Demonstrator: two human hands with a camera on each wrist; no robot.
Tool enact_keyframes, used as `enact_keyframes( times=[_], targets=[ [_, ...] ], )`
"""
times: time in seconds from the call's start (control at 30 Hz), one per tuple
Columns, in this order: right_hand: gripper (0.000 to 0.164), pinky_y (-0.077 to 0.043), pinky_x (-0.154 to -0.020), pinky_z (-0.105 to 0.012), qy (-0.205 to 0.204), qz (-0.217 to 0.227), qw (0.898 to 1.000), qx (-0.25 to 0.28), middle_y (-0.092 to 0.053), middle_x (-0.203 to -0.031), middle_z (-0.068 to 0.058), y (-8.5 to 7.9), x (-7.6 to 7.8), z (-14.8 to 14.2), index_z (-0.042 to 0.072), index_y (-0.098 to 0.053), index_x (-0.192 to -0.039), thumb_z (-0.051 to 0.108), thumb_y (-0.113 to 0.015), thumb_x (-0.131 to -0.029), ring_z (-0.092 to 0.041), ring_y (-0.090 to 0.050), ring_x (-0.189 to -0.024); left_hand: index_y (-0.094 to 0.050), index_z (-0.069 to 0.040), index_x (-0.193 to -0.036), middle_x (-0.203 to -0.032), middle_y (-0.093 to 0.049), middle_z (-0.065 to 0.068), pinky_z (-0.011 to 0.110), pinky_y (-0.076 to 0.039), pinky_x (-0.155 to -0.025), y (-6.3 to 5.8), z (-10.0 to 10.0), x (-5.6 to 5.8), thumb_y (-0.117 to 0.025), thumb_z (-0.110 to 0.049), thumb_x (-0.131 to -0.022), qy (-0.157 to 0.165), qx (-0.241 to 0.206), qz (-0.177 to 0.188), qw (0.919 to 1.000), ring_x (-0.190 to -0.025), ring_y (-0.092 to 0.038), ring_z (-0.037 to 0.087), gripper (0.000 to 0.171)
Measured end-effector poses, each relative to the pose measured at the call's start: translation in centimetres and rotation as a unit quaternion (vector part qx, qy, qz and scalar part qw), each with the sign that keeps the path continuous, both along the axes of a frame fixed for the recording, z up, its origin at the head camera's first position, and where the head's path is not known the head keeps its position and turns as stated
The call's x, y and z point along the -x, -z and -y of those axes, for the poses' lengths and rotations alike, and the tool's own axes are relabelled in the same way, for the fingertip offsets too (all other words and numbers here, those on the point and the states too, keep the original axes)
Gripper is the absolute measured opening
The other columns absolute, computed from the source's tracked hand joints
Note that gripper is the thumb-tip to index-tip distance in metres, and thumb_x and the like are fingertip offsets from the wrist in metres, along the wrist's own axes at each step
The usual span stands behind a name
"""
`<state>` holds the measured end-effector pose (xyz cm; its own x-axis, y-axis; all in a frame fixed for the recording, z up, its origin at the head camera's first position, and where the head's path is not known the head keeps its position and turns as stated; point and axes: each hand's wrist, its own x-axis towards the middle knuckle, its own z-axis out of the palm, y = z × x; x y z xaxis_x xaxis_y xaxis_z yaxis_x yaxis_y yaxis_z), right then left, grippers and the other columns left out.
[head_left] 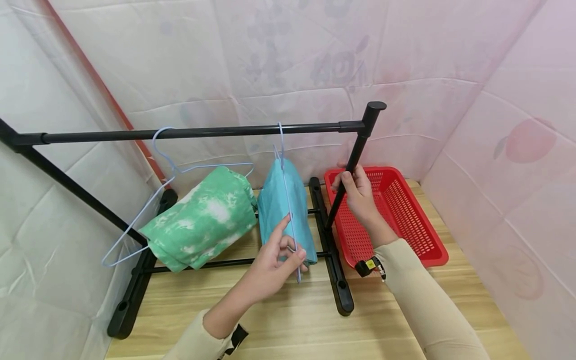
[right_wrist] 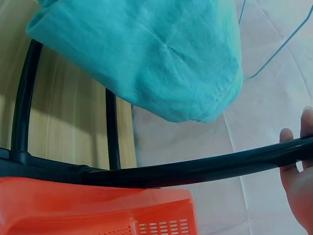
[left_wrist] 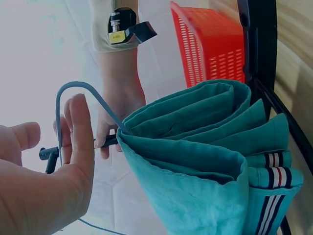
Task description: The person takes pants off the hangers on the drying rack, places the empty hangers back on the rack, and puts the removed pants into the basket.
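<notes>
My left hand [head_left: 272,265] touches the end of a light blue wire hanger [head_left: 288,197], its index finger straight along the wire and its thumb apart from the fingers in the left wrist view. Over this hanger hangs a folded teal garment [head_left: 274,210] with striped trim, seen close in the left wrist view [left_wrist: 195,156]. My right hand [head_left: 357,195] grips the slanted right post [head_left: 362,145] of a black clothes rack, fingers and thumb around it. On the rack's rail [head_left: 216,131] to the left, a second hanger [head_left: 135,227] carries a folded green-and-white garment [head_left: 207,217].
A red perforated basket [head_left: 432,250] stands on the wooden table [head_left: 279,325], just right of the rack's right foot [head_left: 337,280]. The rack's left foot [head_left: 128,310] stands near the left wall. Pale printed sheets [head_left: 189,55] enclose the back and sides.
</notes>
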<state>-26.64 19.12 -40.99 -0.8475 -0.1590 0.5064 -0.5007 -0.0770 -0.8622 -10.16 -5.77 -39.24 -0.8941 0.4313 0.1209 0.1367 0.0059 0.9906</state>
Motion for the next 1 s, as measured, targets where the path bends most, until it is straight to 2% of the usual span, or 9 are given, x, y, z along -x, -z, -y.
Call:
enact_keyframes(
  times=[0.2,0.3,0.33,0.43,0.57,0.63,0.83,1.0],
  targets=[
    [0.02,-0.052,-0.077,-0.03,0.002,-0.02,1.0,0.008,-0.052,-0.082,-0.022,0.4,-0.1,0.4,0.009,-0.054,-0.123,0.009,-0.041,-0.108,-0.028,-0.055,-0.075,-0.005,-0.027,-0.16,-0.099,-0.06,0.017,0.047,-0.059,-0.061,-0.2,0.5,-0.4,-0.047,-0.023,-0.108,0.011,0.008,-0.009,0.9999,-0.077,-0.069,0.024,0.067],
    [0.017,-0.053,-0.077,-0.031,0.001,-0.014,1.0,0.021,-0.051,-0.08,-0.018,0.3,-0.1,0.5,0.012,-0.054,-0.119,0.012,-0.042,-0.108,-0.027,-0.055,-0.073,-0.008,-0.029,-0.159,-0.095,-0.06,0.019,0.043,-0.059,-0.06,-0.3,0.9,-0.4,-0.044,-0.022,-0.108,0.01,0.012,-0.023,0.9996,-0.072,-0.067,0.022,0.063],
    [0.015,-0.052,-0.077,-0.031,0.003,-0.007,1.0,0.023,-0.051,-0.079,-0.016,0.3,-0.2,0.6,0.011,-0.054,-0.117,0.015,-0.041,-0.109,-0.027,-0.054,-0.073,-0.009,-0.029,-0.159,-0.094,-0.06,0.02,0.042,-0.059,-0.059,-0.3,1.0,-0.4,-0.044,-0.021,-0.108,0.01,0.013,-0.027,0.9995,-0.07,-0.067,0.022,0.062],
    [0.021,-0.051,-0.078,-0.034,0.003,0.03,0.999,0.031,-0.047,-0.079,-0.016,0.0,-0.3,0.7,0.0,-0.049,-0.111,0.018,-0.039,-0.109,-0.029,-0.051,-0.074,-0.011,-0.027,-0.159,-0.091,-0.057,0.022,0.041,-0.059,-0.06,-0.4,1.3,-0.4,-0.043,-0.021,-0.109,0.007,0.008,-0.024,0.9996,-0.067,-0.064,0.022,0.06],
    [0.023,-0.046,-0.077,-0.036,0.006,0.07,0.997,0.031,-0.043,-0.078,-0.016,-0.3,-0.5,0.8,-0.008,-0.041,-0.1,0.013,-0.033,-0.107,-0.029,-0.045,-0.073,-0.014,-0.028,-0.158,-0.09,-0.054,0.023,0.043,-0.06,-0.059,-0.4,1.7,-0.4,-0.039,-0.023,-0.11,0.004,0.001,-0.009,0.9999,-0.064,-0.061,0.022,0.055],
    [0.02,-0.044,-0.075,-0.036,0.007,0.076,0.997,0.028,-0.042,-0.077,-0.015,-0.4,-0.6,0.8,-0.004,-0.04,-0.095,0.011,-0.032,-0.106,-0.028,-0.044,-0.072,-0.015,-0.027,-0.158,-0.089,-0.053,0.023,0.043,-0.059,-0.058,-0.3,1.9,-0.3,-0.036,-0.024,-0.11,0.003,-0.001,-0.005,1.0,-0.063,-0.06,0.022,0.052],
    [0.022,-0.042,-0.073,-0.035,0.002,0.075,0.997,0.025,-0.041,-0.077,-0.016,-0.4,-0.6,0.9,-0.002,-0.041,-0.094,0.013,-0.032,-0.107,-0.029,-0.043,-0.072,-0.019,-0.029,-0.157,-0.083,-0.05,0.017,0.044,-0.057,-0.052,-0.5,2.4,0.1,-0.034,-0.025,-0.111,-0.016,0.006,0.006,0.9998,-0.057,-0.056,0.021,0.048],
    [0.021,-0.043,-0.073,-0.035,-0.002,0.073,0.997,0.03,-0.042,-0.078,-0.014,-0.3,-0.6,1.0,0.0,-0.042,-0.095,0.014,-0.032,-0.108,-0.028,-0.043,-0.072,-0.022,-0.029,-0.156,-0.078,-0.048,0.014,0.039,-0.054,-0.049,-0.8,2.8,0.2,-0.033,-0.022,-0.111,-0.03,0.016,0.002,0.9994,-0.056,-0.051,0.017,0.047]
  ],
)
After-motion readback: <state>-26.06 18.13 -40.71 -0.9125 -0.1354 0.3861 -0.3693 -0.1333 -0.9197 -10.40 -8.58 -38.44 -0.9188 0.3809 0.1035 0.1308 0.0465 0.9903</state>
